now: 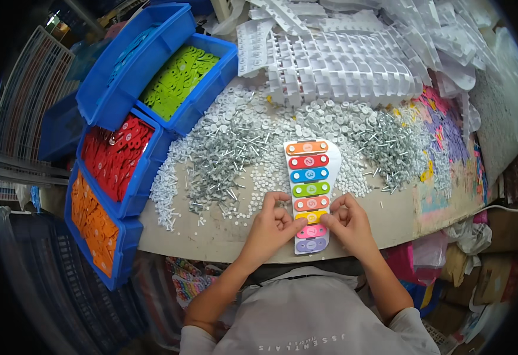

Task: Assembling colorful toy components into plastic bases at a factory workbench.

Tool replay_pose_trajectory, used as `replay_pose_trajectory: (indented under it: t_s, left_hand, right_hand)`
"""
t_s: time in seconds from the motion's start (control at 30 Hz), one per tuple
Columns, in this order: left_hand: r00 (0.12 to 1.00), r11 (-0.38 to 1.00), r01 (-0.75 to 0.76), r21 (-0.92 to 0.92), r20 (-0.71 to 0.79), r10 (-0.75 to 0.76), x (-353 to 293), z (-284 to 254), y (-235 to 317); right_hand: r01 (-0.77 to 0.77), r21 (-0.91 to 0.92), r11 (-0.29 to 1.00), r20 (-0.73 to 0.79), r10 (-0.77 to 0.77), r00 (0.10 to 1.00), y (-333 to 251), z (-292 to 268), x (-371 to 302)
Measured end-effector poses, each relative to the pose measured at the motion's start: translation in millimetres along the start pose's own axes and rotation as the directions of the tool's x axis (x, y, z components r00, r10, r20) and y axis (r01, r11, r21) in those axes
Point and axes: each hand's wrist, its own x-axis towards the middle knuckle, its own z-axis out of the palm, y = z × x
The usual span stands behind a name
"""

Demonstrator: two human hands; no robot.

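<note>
A toy xylophone with a white base point(335, 156) lies upright-facing on the table before me, its coloured bars running from orange at the far end to purple point(311, 245) nearest me. White round caps show at both ends of the far bars. On the pink bar point(311, 231), small dark spots show at the ends instead. My left hand point(275, 225) is closed at the left edge, its thumb on the left end of the yellow bar point(311, 217). Opposite it, my right hand point(351, 225) has curled fingers and its thumb at the bar's right end. Whatever lies under the thumbs is hidden.
Blue bins on the left hold green point(179, 80), red point(117, 155) and orange point(93, 222) bars. Heaps of metal pins point(226, 154) and white caps point(336, 118) spread behind the xylophone. White moulded pieces point(341, 65) are piled at the back; purple bars point(448, 133) lie right.
</note>
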Motion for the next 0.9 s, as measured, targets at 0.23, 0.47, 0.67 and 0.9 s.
replay_pose_trajectory:
  t_s: [0.23,0.47,0.67,0.9]
  left_hand:
    - [0.960,0.981,0.196,-0.010,0.206,-0.189,17,-8,-4]
    - [0.956,0.990,0.142,-0.009,0.260,-0.135,17,-7,-3]
    - [0.974,0.986,0.099,-0.132,0.216,-0.069,20,-4,-8]
    - [0.974,0.994,0.085,-0.071,0.215,-0.068,15,-15,-1]
  right_hand:
    - [-0.241,0.027,0.970,0.165,0.233,0.958,-15,-8,6]
    - [-0.225,0.038,0.974,0.203,0.213,0.956,-9,-6,7]
    - [-0.195,0.018,0.981,0.204,0.187,0.961,-13,-3,7]
    - [-0.025,-0.150,0.988,0.011,0.027,1.000,0,-28,1]
